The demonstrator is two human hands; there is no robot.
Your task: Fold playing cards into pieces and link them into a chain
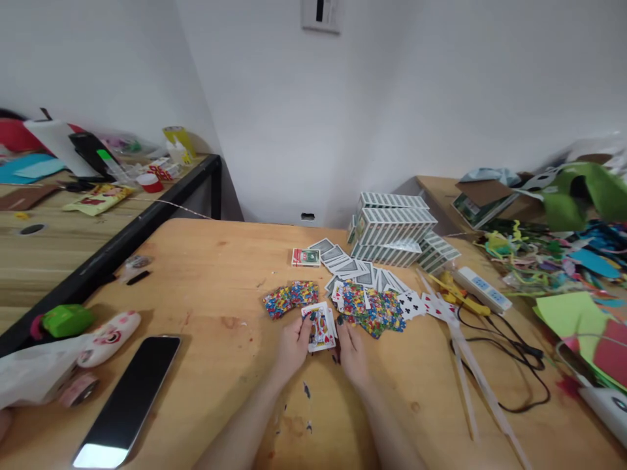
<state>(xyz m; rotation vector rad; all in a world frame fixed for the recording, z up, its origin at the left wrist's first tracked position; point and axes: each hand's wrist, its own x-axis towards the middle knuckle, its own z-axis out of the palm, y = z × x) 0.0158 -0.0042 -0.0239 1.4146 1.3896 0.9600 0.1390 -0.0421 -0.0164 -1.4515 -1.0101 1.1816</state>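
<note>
Low over the table, a small stack of playing cards (321, 329) faces up with a king on top. My left hand (294, 343) is closed on the stack's left edge, thumb across the face. At its right edge my right hand (351, 349) is closed too, thumb and fingertips on the cards. Just beyond lie a small group of cards with colourful patterned backs (291, 297) and a larger spread of the same cards (375, 310). Grey-backed cards (353, 267) fan out behind them. A card box (306, 257) with a red band lies farther back.
Green-and-white striped boxes (392, 225) are piled at the back right. A power strip (482, 290), black cable (526, 346) and clear plastic strips (470, 365) lie to the right. On the left are a phone (132, 398) and a green object (67, 320).
</note>
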